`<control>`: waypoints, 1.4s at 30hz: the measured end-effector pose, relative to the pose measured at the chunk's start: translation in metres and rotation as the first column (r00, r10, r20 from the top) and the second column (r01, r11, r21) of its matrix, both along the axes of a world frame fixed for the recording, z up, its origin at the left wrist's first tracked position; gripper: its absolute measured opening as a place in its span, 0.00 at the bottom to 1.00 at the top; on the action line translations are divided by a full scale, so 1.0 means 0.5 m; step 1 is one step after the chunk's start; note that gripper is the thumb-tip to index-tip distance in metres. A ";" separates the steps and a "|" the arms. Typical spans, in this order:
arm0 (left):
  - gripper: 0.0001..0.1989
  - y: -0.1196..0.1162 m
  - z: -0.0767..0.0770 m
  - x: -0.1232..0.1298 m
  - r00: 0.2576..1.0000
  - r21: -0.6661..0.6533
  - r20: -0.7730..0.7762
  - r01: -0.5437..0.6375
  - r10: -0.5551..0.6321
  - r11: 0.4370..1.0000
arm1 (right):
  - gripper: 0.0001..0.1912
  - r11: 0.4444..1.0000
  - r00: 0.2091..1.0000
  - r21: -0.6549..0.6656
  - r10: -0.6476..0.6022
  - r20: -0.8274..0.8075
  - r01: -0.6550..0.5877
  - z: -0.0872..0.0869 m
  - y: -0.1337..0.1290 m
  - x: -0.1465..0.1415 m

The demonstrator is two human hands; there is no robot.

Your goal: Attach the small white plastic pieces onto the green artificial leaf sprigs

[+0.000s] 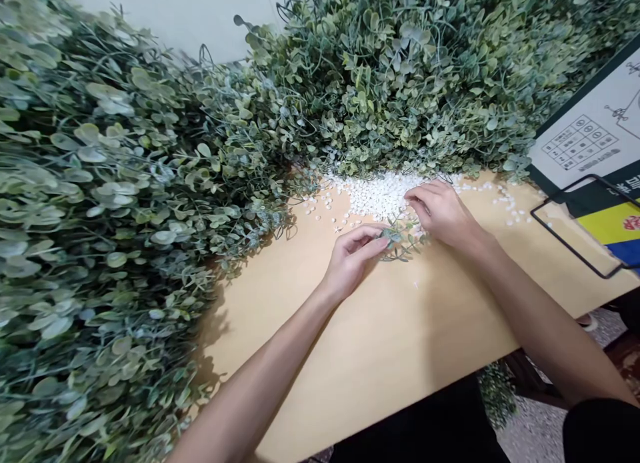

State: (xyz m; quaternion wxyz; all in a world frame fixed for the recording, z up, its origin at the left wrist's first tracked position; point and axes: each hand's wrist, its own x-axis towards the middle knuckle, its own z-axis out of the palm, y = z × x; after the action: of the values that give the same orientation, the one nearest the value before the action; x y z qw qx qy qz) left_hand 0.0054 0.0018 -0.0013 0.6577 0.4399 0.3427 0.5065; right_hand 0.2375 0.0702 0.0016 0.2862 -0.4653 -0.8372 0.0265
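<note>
My left hand [353, 259] is closed on a small artificial leaf sprig [404, 248], its thumb and fingers pinching the left end just above the wooden table. The sprig's thin green stems spread to the right, below my other hand. My right hand [443, 213] is at the right side of a pile of small white plastic pieces [377, 197]. Its thumb and fingertips are pinched together; anything between them is too small to make out. A tiny white star-shaped bit [337, 229] lies left of the sprig.
Artificial foliage [115, 203] is heaped along the left side, and more foliage [380, 83] lines the back. On the right, a dark green and white printed panel [585, 143] leans beside a black wire frame [597, 273]. The wooden table's [350, 376] front edge is near my body.
</note>
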 end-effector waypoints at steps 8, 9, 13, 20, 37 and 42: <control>0.17 -0.002 -0.017 0.001 0.999 0.008 0.012 0.045 -0.045 0.999 | 0.10 0.987 0.997 0.142 0.072 0.012 -0.073 0.004 -0.016 -0.012; 0.18 -0.002 -0.019 0.001 0.999 0.018 0.018 0.049 -0.049 0.999 | 0.09 0.986 0.996 0.144 0.087 0.016 -0.088 0.005 -0.018 -0.013; 0.18 -0.003 -0.021 0.000 0.998 0.042 -0.046 0.049 -0.047 0.998 | 0.09 0.982 0.986 0.102 0.149 0.074 -0.156 0.014 -0.024 -0.013; 0.17 -0.003 -0.019 0.000 0.983 0.099 -0.182 -0.007 0.025 0.995 | 0.13 0.975 0.969 0.022 0.217 0.114 -0.221 0.008 -0.018 -0.010; 0.16 -0.006 -0.014 0.002 0.984 0.117 -0.175 0.003 0.018 0.993 | 0.14 0.966 0.965 0.157 0.226 -0.131 -0.205 -0.002 -0.019 -0.020; 0.17 -0.008 -0.009 0.002 0.978 0.063 -0.209 0.004 0.010 0.998 | 0.18 0.967 0.937 0.122 0.249 -0.243 -0.226 0.005 -0.032 -0.027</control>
State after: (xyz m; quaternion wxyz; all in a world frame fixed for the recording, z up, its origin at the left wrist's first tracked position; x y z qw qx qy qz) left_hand 0.0066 -0.0022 -0.0057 0.6030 0.5108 0.3943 0.4690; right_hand 0.2239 0.0543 0.0040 0.4079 -0.3397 -0.8435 0.0822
